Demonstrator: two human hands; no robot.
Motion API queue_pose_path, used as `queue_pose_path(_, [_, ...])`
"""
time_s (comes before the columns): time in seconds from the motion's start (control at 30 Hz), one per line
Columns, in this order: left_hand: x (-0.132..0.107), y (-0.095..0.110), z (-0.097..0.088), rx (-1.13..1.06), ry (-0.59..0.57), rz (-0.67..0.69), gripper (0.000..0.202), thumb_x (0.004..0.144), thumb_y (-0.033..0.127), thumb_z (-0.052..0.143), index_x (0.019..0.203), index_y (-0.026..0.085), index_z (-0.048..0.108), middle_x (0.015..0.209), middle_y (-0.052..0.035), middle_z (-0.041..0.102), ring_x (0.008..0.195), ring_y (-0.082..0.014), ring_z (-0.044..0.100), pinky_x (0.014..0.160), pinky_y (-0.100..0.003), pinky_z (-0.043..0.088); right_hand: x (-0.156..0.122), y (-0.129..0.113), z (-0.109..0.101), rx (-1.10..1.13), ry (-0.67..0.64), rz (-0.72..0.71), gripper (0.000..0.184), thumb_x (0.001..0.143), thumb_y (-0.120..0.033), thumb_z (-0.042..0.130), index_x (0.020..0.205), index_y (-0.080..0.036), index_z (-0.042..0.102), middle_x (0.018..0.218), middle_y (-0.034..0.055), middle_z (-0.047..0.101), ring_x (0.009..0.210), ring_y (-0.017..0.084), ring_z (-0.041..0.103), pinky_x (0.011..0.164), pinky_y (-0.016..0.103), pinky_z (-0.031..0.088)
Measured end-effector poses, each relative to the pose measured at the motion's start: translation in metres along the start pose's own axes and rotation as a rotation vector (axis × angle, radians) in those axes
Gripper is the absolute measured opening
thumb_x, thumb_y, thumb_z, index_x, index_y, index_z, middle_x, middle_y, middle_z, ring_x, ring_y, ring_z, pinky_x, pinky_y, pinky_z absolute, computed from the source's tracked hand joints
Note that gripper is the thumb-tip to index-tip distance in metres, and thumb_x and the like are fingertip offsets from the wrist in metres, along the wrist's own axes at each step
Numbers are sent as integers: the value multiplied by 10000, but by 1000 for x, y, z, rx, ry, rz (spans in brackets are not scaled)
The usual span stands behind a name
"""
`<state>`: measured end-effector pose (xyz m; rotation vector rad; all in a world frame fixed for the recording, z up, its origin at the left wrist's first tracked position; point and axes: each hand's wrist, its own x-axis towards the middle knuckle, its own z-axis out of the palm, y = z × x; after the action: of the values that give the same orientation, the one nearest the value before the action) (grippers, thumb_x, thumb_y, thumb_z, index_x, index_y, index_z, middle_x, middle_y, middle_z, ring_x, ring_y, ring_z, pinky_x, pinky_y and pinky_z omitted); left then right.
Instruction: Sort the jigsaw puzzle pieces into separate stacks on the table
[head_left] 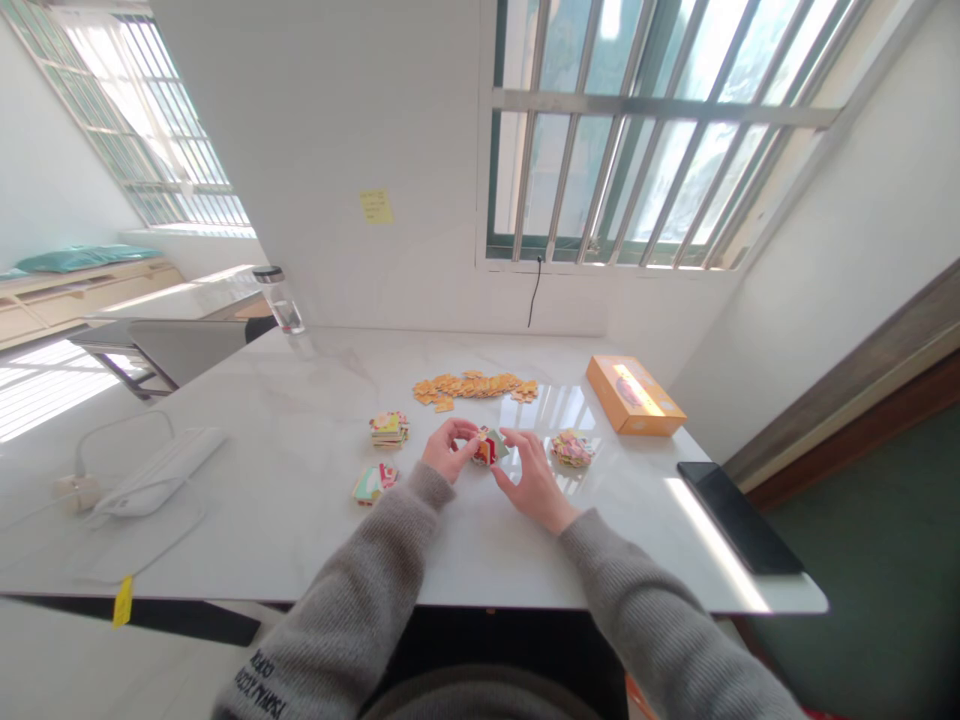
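Observation:
A small stack of red and grey-green puzzle pieces lies between my hands over the middle of the table. My left hand pinches the stack's left side between thumb and fingers. On the other side my right hand curves round the stack, its thumb and index fingertips at the right edges. A pile of pink, mixed-colour pieces sits just right of that hand. Left of my hands are a yellow-topped stack of pieces and, nearer me, a mint-and-red stack.
Beyond my hands stretches a long heap of orange pieces. An orange box stands at the back right, with a black tablet near the right edge. At left are a white power strip with cables and a clear bottle.

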<state>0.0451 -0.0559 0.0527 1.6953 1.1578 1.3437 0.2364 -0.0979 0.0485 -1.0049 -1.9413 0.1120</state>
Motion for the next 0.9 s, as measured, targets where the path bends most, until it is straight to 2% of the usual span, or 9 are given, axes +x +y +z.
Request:
queue_pose_path(0.07, [-2,1,1,11,-31,45,252,777,372,699,933,193,616,805,-32,722,767,-181,682,641,-290,458,0,-1,1,46,18,52,536,923,-228,552,1437,-260,402,1051,79,635,988,245,606,941,460,483])
queue_pose_path(0.17, [-7,6,3,93,-63,166,158,823,336,669,909,210,627,820,-26,708,777,-182,659,702,-327,485,1,-2,1,94,-21,80,401,924,-204,524,1321,-263,536,999,57,682,885,218,613,891,426,495])
queue_pose_path(0.23, [-10,9,3,181,-6,293,95,850,309,640,876,218,637,859,-40,695,836,-200,637,762,-364,502,2,-1,2,131,-33,103,286,910,-210,550,1184,-251,622,974,51,703,863,210,619,857,406,502])
queue_pose_path(0.33, [-13,12,3,318,86,473,56,838,273,650,874,230,651,949,-65,673,944,-231,599,873,-420,498,5,1,2,221,26,214,124,889,-280,612,993,-226,652,915,46,718,865,208,656,827,383,522])
queue_pose_path(0.47, [-17,10,6,470,5,536,303,728,290,765,1013,257,669,1104,-80,628,1037,-262,557,933,-439,478,8,1,0,403,94,377,201,878,-409,639,896,-210,616,869,55,736,818,209,707,781,368,560])
queue_pose_path(0.57, [-19,7,9,519,-38,537,407,689,298,790,1073,268,661,1144,-89,600,1063,-279,539,940,-444,470,10,-2,-3,500,111,446,266,865,-453,656,952,-207,603,916,75,753,830,221,730,767,368,570])
queue_pose_path(0.73, [-18,7,9,531,-9,582,359,700,177,721,1039,263,641,1091,-75,636,1031,-271,557,929,-437,463,10,-9,-6,576,53,466,484,883,-435,643,1292,-209,513,895,52,759,895,226,721,847,389,543])
queue_pose_path(0.9, [-19,11,4,568,18,523,297,631,116,701,875,245,591,1094,-57,673,1034,-279,554,927,-443,434,10,-7,-11,457,123,443,469,949,-414,517,1358,-192,459,861,35,732,797,198,660,804,364,501])
